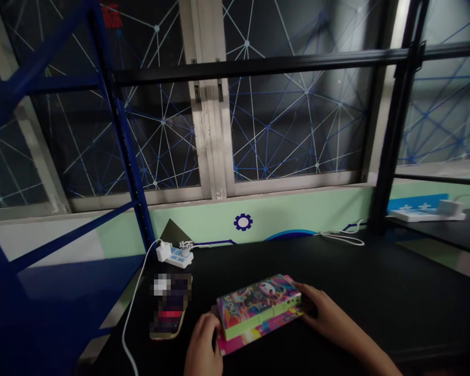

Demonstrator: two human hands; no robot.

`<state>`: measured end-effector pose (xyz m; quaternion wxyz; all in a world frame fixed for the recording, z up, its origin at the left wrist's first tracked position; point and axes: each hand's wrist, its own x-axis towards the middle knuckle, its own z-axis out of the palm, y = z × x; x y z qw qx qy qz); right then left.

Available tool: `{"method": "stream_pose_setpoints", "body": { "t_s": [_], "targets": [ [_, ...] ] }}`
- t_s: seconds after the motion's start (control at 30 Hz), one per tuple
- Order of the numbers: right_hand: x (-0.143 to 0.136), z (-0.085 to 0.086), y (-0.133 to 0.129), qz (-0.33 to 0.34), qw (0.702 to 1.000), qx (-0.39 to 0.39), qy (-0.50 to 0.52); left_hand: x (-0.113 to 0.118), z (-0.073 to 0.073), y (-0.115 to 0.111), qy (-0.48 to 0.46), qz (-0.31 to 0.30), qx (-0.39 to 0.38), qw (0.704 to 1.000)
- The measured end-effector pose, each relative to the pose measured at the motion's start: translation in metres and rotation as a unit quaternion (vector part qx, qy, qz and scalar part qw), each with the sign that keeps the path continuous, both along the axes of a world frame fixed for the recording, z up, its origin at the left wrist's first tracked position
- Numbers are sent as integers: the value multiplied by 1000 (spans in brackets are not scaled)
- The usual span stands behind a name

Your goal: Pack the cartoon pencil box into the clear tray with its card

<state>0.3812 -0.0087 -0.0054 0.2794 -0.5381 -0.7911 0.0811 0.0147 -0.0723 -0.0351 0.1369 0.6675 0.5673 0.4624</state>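
A colourful box [258, 303] with a cartoon picture, the word SPORT and a light green side lies tilted on the black table. Beneath it sits a pink, multicoloured flat piece [243, 338], sticking out at the front and left; whether it is a book, a lid or part of the box I cannot tell. My left hand [206, 342] is closed around the left end, its thumb near the box's corner. At the opposite end, my right hand [317, 310] grips the right edge, with some fingertips hidden behind and under it.
To the left lies a phone [170, 308] with a blurred screen. Behind it a white power strip [180, 257] holds a plug, and a white cable [131, 313] runs down the table's left side. Another cable [344, 239] lies at the back. Blue and black frame posts [395, 120] border the table.
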Motion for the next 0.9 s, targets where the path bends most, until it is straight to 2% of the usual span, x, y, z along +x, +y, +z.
{"method": "stream_pose_setpoints", "body": {
  "t_s": [0.13, 0.23, 0.33, 0.43, 0.57, 0.67, 0.73, 0.8, 0.9],
  "targets": [
    [2, -2, -7, -2, 998, -21, -56, -10, -21, 6, 25, 3, -34, 999],
    [2, -6, -13, -24, 998, -10, -60, -13, -29, 13, 51, -17, -47, 997],
    [2, -7, -18, -36, 998, 19, -42, -11, -26, 14, 92, -19, -43, 995],
    [-3, -6, -21, -58, 998, 29, 6, -6, -15, 8, 123, -8, -50, 991],
    [-27, -7, -12, -135, 987, 18, 83, 1, -3, 3, 153, 11, -40, 987],
    [-49, -11, -1, -176, 979, 20, 102, 3, -5, 6, 158, 58, -38, 985],
    [-60, -12, 4, -194, 973, 20, 121, 1, -9, 10, 148, 70, -37, 986],
    [-67, -11, 4, -196, 969, 21, 148, -1, -10, 12, 113, 57, -32, 991],
    [-71, -4, -4, -168, 964, 26, 203, -4, -7, 10, -1, 23, -27, 999]
  ]
}}
